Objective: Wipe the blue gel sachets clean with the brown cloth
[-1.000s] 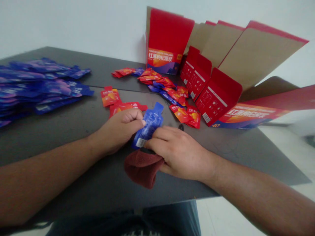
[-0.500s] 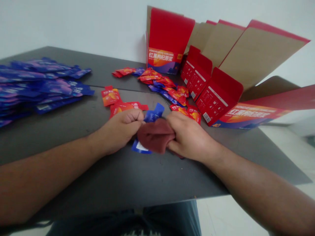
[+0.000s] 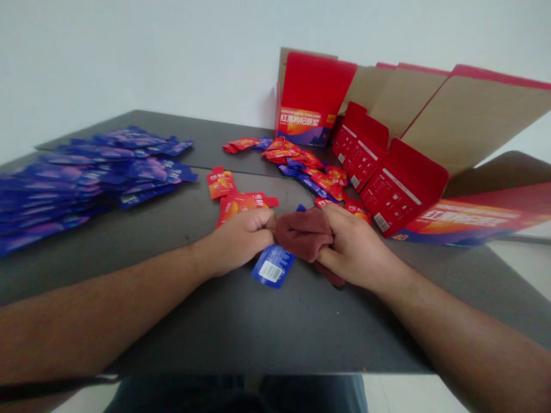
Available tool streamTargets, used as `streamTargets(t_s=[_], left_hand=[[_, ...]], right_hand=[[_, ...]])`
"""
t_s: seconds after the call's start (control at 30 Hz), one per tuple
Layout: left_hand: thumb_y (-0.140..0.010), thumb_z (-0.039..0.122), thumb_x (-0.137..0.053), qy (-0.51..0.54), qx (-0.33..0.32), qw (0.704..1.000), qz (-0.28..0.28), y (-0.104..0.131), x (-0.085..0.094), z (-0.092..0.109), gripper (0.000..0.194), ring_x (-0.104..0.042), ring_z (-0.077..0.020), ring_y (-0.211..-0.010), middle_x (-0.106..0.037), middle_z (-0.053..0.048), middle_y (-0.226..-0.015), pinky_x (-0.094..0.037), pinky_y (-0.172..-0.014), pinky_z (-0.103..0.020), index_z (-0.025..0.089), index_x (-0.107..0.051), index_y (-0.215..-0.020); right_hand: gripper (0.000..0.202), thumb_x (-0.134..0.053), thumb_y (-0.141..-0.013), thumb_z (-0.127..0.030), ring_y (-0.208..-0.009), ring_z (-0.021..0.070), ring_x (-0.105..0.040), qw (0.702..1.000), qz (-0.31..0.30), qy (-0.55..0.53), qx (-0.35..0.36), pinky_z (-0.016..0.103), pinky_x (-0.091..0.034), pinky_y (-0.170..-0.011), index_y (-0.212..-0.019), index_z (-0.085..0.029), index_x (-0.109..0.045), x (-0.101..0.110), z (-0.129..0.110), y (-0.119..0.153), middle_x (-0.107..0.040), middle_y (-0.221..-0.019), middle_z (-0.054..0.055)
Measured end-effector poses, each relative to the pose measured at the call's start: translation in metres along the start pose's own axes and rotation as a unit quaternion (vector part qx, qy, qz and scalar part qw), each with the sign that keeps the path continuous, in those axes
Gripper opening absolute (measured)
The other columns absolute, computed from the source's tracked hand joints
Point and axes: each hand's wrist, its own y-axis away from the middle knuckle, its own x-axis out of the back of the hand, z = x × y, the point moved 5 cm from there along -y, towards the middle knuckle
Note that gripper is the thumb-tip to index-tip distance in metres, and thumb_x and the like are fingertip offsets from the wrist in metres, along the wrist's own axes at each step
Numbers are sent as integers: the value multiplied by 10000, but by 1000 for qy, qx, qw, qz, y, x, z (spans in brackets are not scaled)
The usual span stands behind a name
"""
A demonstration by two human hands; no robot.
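A brown cloth [image 3: 303,232] is bunched in my right hand [image 3: 355,244], whose fingers are closed round it. Under the cloth lies a blue sachet [image 3: 274,266], its barcode end showing towards me and its middle covered. My left hand [image 3: 241,241] is closed, pinching the sachet's left edge right beside the cloth. Just beyond my left hand, red sachets [image 3: 241,205] rest on the table.
At left a large heap of blue sachets [image 3: 94,172] covers the dark table [image 3: 206,332]. A mixed pile of red and blue sachets [image 3: 301,163] lies in the middle back. Open red cartons [image 3: 400,186] stand along the right, their flaps raised.
The cloth has shifted up the sachet, baring more of its barcode end and covering more of its far end. The whole view has also swung, so everything sits further right and lower.
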Motion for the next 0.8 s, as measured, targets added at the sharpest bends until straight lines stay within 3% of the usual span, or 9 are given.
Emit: streamTargets(t_s=[0.17, 0.27, 0.43, 0.67, 0.8], left_hand=[[-876, 251, -657, 16, -22, 999, 41, -2, 10, 5, 218, -451, -108, -585, -494, 48, -671, -354, -539, -255, 215, -491, -739], [-883, 267, -650, 45, -17, 996, 69, -4, 20, 9, 219, -447, -112, -543, -481, 50, -637, -338, -513, -262, 223, -484, -747], [-885, 295, -644, 54, -24, 988, 143, -7, 51, 24, 202, -414, -114, -493, -457, 59, -611, -324, -476, -269, 237, -487, -770], [-876, 280, -645, -134, -86, 956, 245, -3, 108, 56, 166, -483, -140, -573, -508, 36, -624, -355, -557, -273, 225, -538, -761], [-886, 264, -643, -288, -82, 900, 318, 19, 148, 79, 131, -481, -154, -641, -544, 22, -655, -325, -601, -299, 215, -582, -780]], right_hand=[[415, -682, -913, -357, -859, 278, -736, 980, 126, -26, -153, 381, -565, -765, -1294, -197, -729, 12, 31, -2, -795, -973, 82], [488, -691, -919, -413, -843, 295, -756, 975, 120, -25, -188, 402, -585, -761, -1355, -196, -722, 11, 41, -4, -809, -950, 87], [441, -696, -899, -413, -823, 295, -765, 977, 97, -7, -188, 405, -601, -772, -1284, -208, -758, 6, 39, -5, -809, -901, 84], [433, -662, -854, -372, -896, 295, -777, 982, 82, 2, -171, 397, -594, -808, -1234, -190, -761, 2, 39, -6, -816, -995, 89], [418, -657, -836, -355, -887, 304, -778, 983, 74, 9, -170, 395, -591, -777, -1208, -201, -769, 1, 39, -6, -816, -984, 94]])
